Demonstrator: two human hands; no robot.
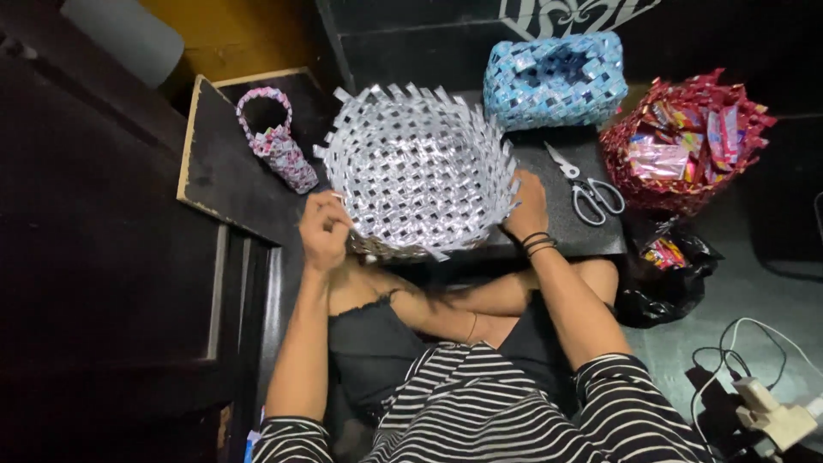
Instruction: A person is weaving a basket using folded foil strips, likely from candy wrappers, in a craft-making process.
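A round silver woven basket (420, 167) made of folded foil strips stands on a dark low table (231, 180), its open mouth facing up. My left hand (323, 230) pinches the basket's rim at its near left side. My right hand (526, 206), with dark bands on the wrist, presses against the basket's right wall. Loose strip ends stick out all around the rim.
A small pink woven basket with a handle (276, 141) lies at the left. A blue woven box (555, 79) sits behind. Scissors (590, 190) lie at the right, beside a red woven basket (681, 141) full of wrappers. A black bag (673, 274) and white cables (754, 377) are on the floor.
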